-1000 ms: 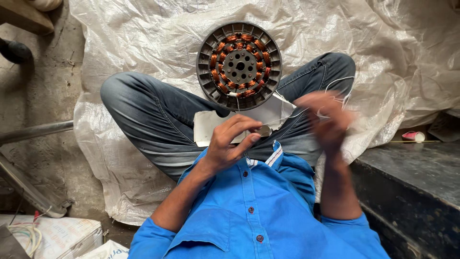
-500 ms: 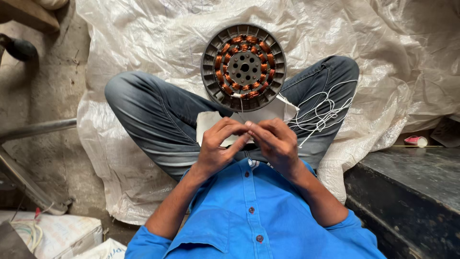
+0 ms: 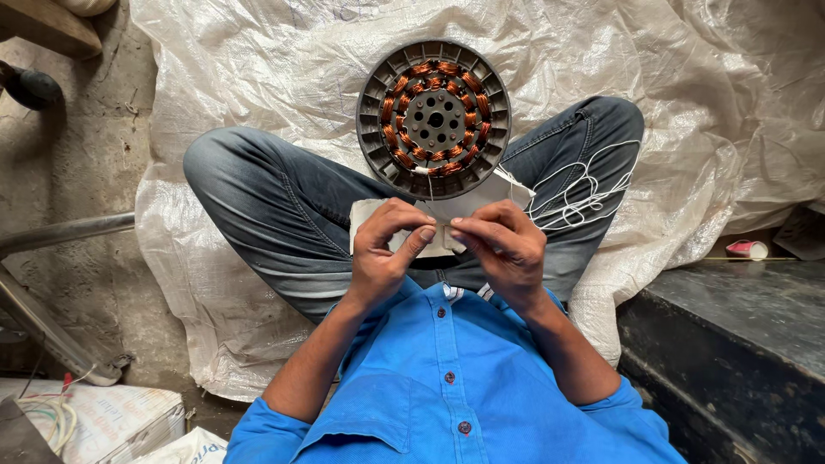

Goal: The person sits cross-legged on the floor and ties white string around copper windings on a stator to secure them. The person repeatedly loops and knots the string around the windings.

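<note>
A round dark motor stator (image 3: 434,119) with copper coils leans on my crossed legs. My left hand (image 3: 384,253) and my right hand (image 3: 503,249) meet just below it, fingertips pinched together on a thin white thread (image 3: 430,187) that runs down from the stator's lower rim. Pieces of white paper (image 3: 468,202) lie on my lap under the hands. A loose tangle of the same white thread (image 3: 584,193) rests on my right thigh.
I sit on a white woven plastic sheet (image 3: 258,77) over a concrete floor. A dark stone ledge (image 3: 739,335) stands at the right with a small pink and white object (image 3: 746,249) behind it. A metal pipe (image 3: 60,232) and printed sacks (image 3: 103,421) lie at the left.
My right hand came in from the right, where it was raised over my thigh, and joined the left hand below the stator. Both now pinch the thread together.
</note>
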